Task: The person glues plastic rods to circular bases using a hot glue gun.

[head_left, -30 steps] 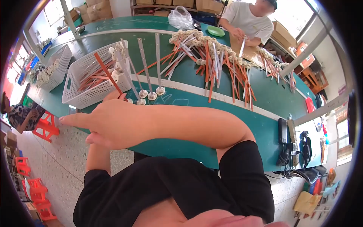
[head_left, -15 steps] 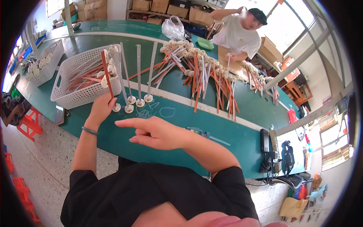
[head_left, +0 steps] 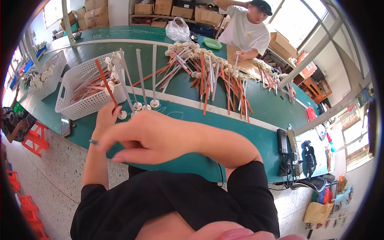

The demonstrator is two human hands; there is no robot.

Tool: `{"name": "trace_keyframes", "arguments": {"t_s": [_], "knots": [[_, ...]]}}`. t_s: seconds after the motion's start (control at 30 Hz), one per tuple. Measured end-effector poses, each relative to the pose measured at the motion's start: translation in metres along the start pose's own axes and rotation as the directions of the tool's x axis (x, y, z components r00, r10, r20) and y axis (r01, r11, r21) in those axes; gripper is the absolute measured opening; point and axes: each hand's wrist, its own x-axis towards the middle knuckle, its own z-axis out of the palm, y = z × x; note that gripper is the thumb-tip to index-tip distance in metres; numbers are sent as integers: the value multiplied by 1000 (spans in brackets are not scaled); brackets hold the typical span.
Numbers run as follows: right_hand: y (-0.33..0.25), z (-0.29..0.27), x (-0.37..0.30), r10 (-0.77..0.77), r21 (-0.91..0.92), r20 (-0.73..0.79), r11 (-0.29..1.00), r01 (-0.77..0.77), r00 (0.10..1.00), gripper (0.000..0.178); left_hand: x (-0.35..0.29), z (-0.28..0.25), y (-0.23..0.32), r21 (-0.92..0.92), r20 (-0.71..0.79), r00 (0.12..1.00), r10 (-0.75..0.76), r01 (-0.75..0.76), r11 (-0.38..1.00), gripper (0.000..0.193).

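While upright, basket point(head_left: 90, 107) of strips point(head_left: 90, 89)

A short-sleeved black top point(head_left: 124, 200) is worn with a thin dark band point(head_left: 93, 142) on the left wrist.

Daylight is glaring through the window point(head_left: 293, 23) beyond the far edge of the tabletop point(head_left: 248, 131); the right hand point(head_left: 152, 134) is blurring; straight edges are bowing.
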Motion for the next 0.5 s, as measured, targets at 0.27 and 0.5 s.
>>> {"name": "trace_keyframes", "arguments": {"t_s": [0.27, 0.5], "knots": [[88, 27, -78, 361, -87, -155, 922, -377, 920, 41, -5, -2, -10, 10, 11, 998, -60, 60, 998, 27], [37, 2, -77, 45, -406, -406, 886, -224, 913, 35, -9, -10, 1, 60, -2, 987, -159, 159, 986, 36]]}}
